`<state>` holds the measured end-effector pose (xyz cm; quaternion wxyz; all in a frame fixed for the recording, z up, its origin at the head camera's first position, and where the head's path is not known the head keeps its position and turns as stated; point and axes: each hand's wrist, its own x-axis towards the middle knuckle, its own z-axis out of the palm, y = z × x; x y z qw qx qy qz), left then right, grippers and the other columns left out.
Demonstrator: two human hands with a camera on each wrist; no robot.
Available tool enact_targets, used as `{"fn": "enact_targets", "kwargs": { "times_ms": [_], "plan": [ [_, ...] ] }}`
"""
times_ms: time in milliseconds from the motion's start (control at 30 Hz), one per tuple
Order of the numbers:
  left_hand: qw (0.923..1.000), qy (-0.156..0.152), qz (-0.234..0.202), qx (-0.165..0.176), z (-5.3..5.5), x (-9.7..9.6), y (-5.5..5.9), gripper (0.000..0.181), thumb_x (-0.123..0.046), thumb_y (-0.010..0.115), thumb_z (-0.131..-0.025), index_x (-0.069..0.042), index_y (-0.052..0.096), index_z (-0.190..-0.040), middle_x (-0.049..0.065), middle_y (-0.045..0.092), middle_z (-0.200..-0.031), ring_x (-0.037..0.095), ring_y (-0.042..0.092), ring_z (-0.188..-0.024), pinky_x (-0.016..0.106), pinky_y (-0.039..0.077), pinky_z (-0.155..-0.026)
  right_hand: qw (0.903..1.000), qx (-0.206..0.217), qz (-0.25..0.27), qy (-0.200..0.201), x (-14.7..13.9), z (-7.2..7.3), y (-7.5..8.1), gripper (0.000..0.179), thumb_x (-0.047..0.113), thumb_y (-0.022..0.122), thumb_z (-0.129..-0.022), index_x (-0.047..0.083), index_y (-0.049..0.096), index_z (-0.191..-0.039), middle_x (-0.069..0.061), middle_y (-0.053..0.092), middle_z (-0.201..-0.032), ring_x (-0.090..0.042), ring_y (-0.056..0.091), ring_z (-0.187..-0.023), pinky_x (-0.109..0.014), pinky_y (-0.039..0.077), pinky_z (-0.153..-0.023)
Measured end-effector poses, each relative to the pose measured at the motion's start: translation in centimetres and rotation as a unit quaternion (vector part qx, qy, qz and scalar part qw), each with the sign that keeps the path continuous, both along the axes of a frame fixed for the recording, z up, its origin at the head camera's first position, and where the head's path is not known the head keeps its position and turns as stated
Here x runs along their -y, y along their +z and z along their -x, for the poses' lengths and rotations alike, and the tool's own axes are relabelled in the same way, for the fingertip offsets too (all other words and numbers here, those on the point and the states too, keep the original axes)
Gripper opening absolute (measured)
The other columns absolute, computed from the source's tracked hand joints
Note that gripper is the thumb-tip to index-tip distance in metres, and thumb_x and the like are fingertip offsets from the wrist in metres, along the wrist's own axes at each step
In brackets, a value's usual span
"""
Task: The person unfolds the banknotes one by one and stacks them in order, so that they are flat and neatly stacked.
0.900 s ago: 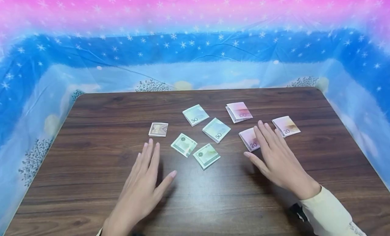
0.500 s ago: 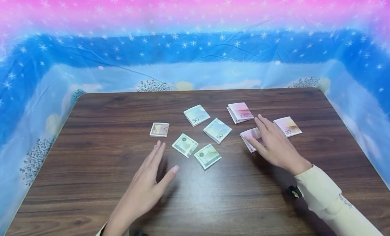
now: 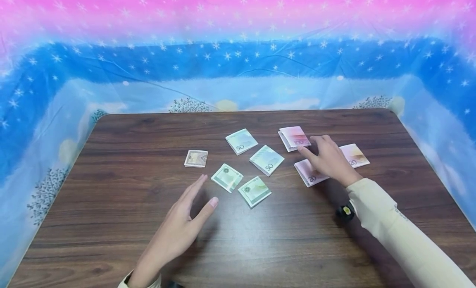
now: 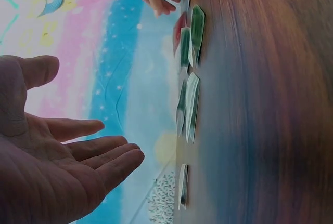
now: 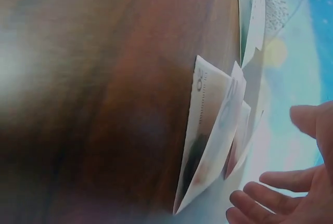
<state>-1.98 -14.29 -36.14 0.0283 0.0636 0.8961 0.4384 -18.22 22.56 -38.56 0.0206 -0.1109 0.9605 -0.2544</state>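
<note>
Several folded banknotes lie spread over the table. My right hand [image 3: 331, 158] hovers over the right group, thumb tip overlapping the lower edge of the pink 100 note [image 3: 293, 136] in the head view. In the right wrist view its fingers are apart with nothing between them. Below it, partly covered, is a folded 20 note [image 3: 306, 172]; another 20 note [image 3: 356, 153] lies to its right. My left hand [image 3: 176, 228], fingers extended and thumb spread, is held above the table in front of the brownish note [image 3: 196, 158] and a green note [image 3: 227, 178], holding nothing.
In the middle lie two 50 notes [image 3: 241, 141] and a second green note [image 3: 254, 191]. The dark wooden table [image 3: 122, 189] ends at a snowflake-patterned curtain [image 3: 223, 60] on the back and sides. A black wrist device [image 3: 346, 212] sits under the right sleeve.
My right hand has moved forward from the nearer 20 note towards the pink 100 note, its fingers bending more. My left hand has shifted only slightly. The notes have stayed in place.
</note>
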Motion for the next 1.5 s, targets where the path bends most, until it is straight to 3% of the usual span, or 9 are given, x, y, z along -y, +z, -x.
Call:
{"fn": "enact_targets", "kwargs": {
  "times_ms": [233, 367, 467, 600, 833, 1033, 1133, 1300, 1500],
  "plan": [
    [0.9998, 0.003, -0.014, 0.011, 0.0, -0.1, -0.1, 0.067, -0.052, 0.053, -0.103, -0.019, 0.035, -0.158, 0.004, 0.034, -0.162, 0.027, 0.032, -0.148, 0.058, 0.029, -0.117, 0.9979, 0.041, 0.008, -0.050, 0.8, 2.0, -0.1, 0.061, 0.037, 0.062, -0.099, -0.016, 0.055, -0.129, -0.034, 0.056, -0.124, -0.044, 0.052, -0.117, -0.059, 0.041, -0.102],
    [0.9996, 0.003, -0.022, 0.016, 0.1, -0.1, -0.1, 0.067, -0.052, 0.054, -0.102, -0.019, 0.035, -0.158, 0.006, 0.035, -0.162, 0.029, 0.037, -0.145, 0.057, 0.033, -0.115, 0.9959, 0.048, 0.007, -0.076, 1.2, 2.9, -0.2, 0.049, 0.037, 0.067, -0.095, -0.011, 0.064, -0.105, -0.023, 0.061, -0.097, -0.036, 0.054, -0.093, -0.051, 0.045, -0.084],
    [0.9992, 0.004, -0.031, 0.024, 0.1, -0.1, -0.1, 0.067, -0.052, 0.054, -0.102, -0.020, 0.035, -0.157, 0.006, 0.036, -0.161, 0.030, 0.041, -0.143, 0.056, 0.037, -0.114, 0.9949, 0.050, 0.003, -0.088, 1.4, 3.4, -0.2, 0.043, 0.039, 0.072, -0.092, -0.001, 0.059, -0.081, -0.010, 0.051, -0.074, -0.030, 0.048, -0.075, -0.040, 0.039, -0.069],
    [0.9986, 0.005, -0.040, 0.036, 0.1, -0.1, 0.0, 0.067, -0.053, 0.053, -0.102, -0.020, 0.035, -0.157, 0.007, 0.035, -0.161, 0.032, 0.044, -0.141, 0.056, 0.040, -0.111, 0.9938, 0.051, -0.007, -0.098, 1.7, 3.7, -0.3, 0.044, 0.036, 0.077, -0.087, 0.005, 0.052, -0.068, -0.005, 0.045, -0.064, -0.028, 0.045, -0.068, -0.037, 0.037, -0.063],
    [0.9982, 0.006, -0.044, 0.041, 0.1, -0.2, 0.1, 0.067, -0.053, 0.054, -0.102, -0.022, 0.036, -0.157, 0.007, 0.037, -0.160, 0.032, 0.046, -0.139, 0.056, 0.041, -0.111, 0.9909, 0.060, -0.016, -0.120, 2.3, 4.0, -0.5, 0.039, 0.035, 0.082, -0.083, -0.001, 0.065, -0.083, -0.016, 0.064, -0.082, -0.033, 0.053, -0.079, -0.047, 0.046, -0.075],
    [0.9983, 0.004, -0.043, 0.040, 0.1, -0.2, 0.1, 0.066, -0.052, 0.055, -0.101, -0.023, 0.036, -0.157, 0.007, 0.038, -0.160, 0.032, 0.046, -0.139, 0.056, 0.040, -0.111, 0.9863, 0.098, -0.001, -0.133, 2.6, 4.0, -0.3, 0.053, 0.034, 0.083, -0.081, -0.008, 0.066, -0.110, -0.025, 0.066, -0.106, -0.036, 0.056, -0.094, -0.053, 0.048, -0.091],
    [0.9985, 0.003, -0.042, 0.036, 0.1, -0.2, 0.2, 0.066, -0.052, 0.056, -0.101, -0.023, 0.036, -0.157, 0.007, 0.038, -0.159, 0.032, 0.047, -0.139, 0.057, 0.040, -0.111, 0.9850, 0.104, 0.010, -0.137, 2.5, 4.1, -0.2, 0.057, 0.033, 0.083, -0.081, -0.009, 0.065, -0.116, -0.027, 0.065, -0.112, -0.037, 0.056, -0.097, -0.053, 0.048, -0.094],
    [0.9986, 0.000, -0.041, 0.033, 0.1, -0.1, 0.2, 0.066, -0.051, 0.057, -0.101, -0.022, 0.036, -0.157, 0.008, 0.039, -0.159, 0.033, 0.047, -0.139, 0.057, 0.041, -0.110, 0.9852, 0.102, 0.022, -0.136, 2.4, 4.3, -0.3, 0.049, 0.031, 0.081, -0.084, -0.008, 0.068, -0.109, -0.024, 0.065, -0.107, -0.034, 0.054, -0.092, -0.050, 0.047, -0.089],
    [0.9987, -0.006, -0.038, 0.033, 0.0, -0.1, 0.3, 0.067, -0.050, 0.056, -0.102, -0.020, 0.035, -0.157, 0.010, 0.038, -0.159, 0.035, 0.046, -0.139, 0.058, 0.042, -0.108, 0.9813, 0.100, 0.055, -0.155, 2.1, 4.5, -0.5, 0.039, 0.019, 0.077, -0.086, -0.008, 0.068, -0.113, -0.024, 0.067, -0.112, -0.036, 0.059, -0.099, -0.051, 0.048, -0.093]
  ]
}}
